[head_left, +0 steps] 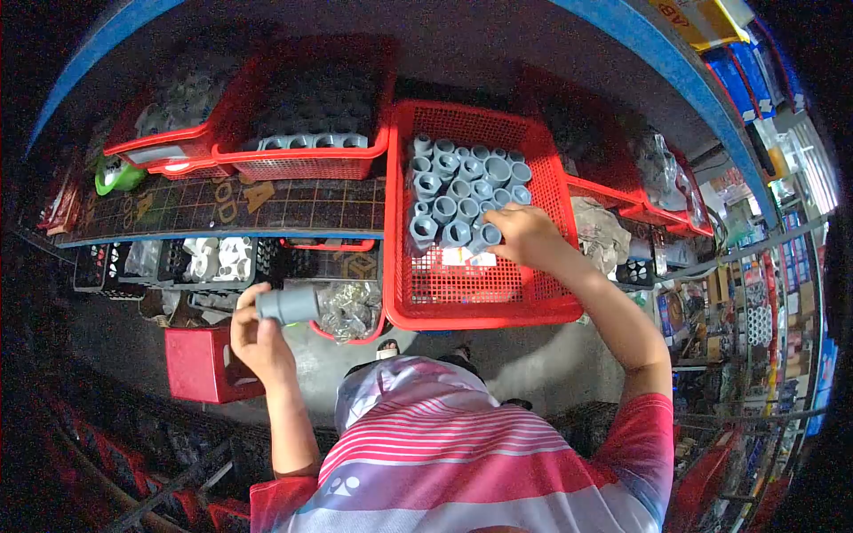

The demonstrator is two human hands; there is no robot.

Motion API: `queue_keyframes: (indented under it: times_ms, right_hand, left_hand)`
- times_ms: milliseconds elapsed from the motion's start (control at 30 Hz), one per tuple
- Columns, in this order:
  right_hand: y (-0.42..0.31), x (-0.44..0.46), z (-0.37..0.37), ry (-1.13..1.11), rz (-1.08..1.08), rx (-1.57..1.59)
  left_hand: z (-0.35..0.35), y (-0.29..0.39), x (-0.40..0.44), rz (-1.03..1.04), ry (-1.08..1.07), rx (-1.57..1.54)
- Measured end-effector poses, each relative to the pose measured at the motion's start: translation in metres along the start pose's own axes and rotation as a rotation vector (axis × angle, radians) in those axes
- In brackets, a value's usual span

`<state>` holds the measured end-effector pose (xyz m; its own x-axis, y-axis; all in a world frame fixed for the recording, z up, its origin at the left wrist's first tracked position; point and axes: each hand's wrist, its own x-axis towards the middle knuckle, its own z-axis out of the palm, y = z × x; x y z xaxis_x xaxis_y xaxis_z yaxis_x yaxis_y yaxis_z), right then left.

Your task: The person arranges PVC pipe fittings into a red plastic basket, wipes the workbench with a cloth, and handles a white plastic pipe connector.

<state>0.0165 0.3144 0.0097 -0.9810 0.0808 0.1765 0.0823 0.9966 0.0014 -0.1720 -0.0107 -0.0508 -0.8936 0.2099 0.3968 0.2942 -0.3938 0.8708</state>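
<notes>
In front of me a red plastic basket [480, 315] juts out from the shelf. Rows of grey PVC pipe fittings [459, 189] stand in its far part, most with their round openings facing up. My right hand [522, 233] reaches over the basket's right side, its fingers closed around a fitting [485, 237] at the near end of the rows. Off to the left, outside the basket, my left hand [258, 336] grips a larger grey pipe coupling [288, 306], which lies sideways between thumb and fingers.
Other red baskets [302, 163] sit on the shelf to the left, and more [662, 213] to the right. Black crates with white fittings [218, 259] and a bag of small parts [351, 308] are below. A red stool [200, 364] stands on the floor at left.
</notes>
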Motion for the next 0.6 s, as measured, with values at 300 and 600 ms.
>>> queue_keyframes:
  times_ms: [300,600]
  right_hand:
    - [0.008,0.012,0.021,0.004,-0.081,0.046]
    - [0.002,0.019,0.021,-0.020,-0.093,0.158]
  left_hand:
    - [0.004,-0.008,-0.022,-0.193,0.037,-0.100]
    - [0.018,0.000,-0.030,-0.221,0.005,-0.042]
